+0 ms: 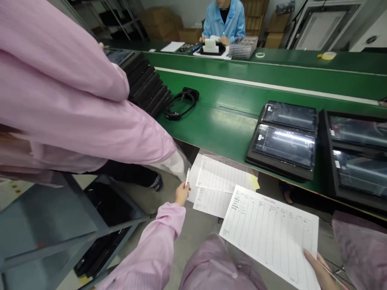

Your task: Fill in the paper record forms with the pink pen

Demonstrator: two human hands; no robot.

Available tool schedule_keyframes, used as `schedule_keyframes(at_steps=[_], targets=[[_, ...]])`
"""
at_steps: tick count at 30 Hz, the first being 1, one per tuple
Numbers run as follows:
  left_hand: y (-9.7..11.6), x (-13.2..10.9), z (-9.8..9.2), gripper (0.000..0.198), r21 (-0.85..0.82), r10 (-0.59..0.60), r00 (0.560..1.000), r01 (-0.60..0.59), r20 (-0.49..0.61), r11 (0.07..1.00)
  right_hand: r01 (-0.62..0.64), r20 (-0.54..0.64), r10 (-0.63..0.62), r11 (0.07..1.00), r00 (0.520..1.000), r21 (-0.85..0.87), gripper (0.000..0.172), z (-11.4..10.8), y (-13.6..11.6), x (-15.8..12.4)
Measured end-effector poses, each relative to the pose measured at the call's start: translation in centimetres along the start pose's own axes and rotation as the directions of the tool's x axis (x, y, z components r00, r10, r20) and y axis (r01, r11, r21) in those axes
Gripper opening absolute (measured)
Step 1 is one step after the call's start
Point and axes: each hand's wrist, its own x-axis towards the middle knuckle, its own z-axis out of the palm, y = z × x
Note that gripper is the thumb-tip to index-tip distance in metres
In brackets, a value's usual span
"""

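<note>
My left hand (pixel 182 194) is closed around a slim white pen (pixel 187 177), its upper end pointing away from me. It lies against the left edge of several overlapping printed forms (pixel 223 173), which bear a yellow sticky note (pixel 254 182). Whether the fingers also grip these papers, I cannot tell. At lower right, my right hand (pixel 322 268) grips another printed form (pixel 272 233) by its right edge, with the thumb on top. That sheet is tilted over my lap and shows a table with a few filled rows at the top.
A co-worker's pink sleeve (pixel 90 100) reaches across the left side. On the green bench (pixel 217 133) are trays with screens (pixel 284 145), a black looped strap (pixel 181 102) and stacked black trays (pixel 148 80). A grey cart (pixel 54 217) stands left. Opposite sits a person in blue (pixel 225 20).
</note>
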Motion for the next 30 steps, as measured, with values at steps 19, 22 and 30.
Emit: schedule_keyframes(at_steps=[19, 22, 30], targets=[[4.7, 5.0, 3.9, 0.042, 0.463, 0.517, 0.785, -0.619, 0.341, 0.635, 0.419, 0.319, -0.362, 0.899, 0.876, -0.13, 0.065, 14.5, -3.8, 7.0], [4.4, 6.3, 5.5, 0.043, 0.513, 0.578, 0.718, -0.689, 0.387, 0.512, 0.539, 0.238, -0.484, 0.758, 0.842, -0.367, 0.057, 15.7, -5.1, 6.8], [4.2, 6.2, 6.7, 0.051, 0.61, 0.746, 0.552, -0.751, 0.371, 0.252, 0.606, 0.221, -0.626, 0.508, 0.748, -0.612, 0.049, 16.3, -5.5, 6.6]])
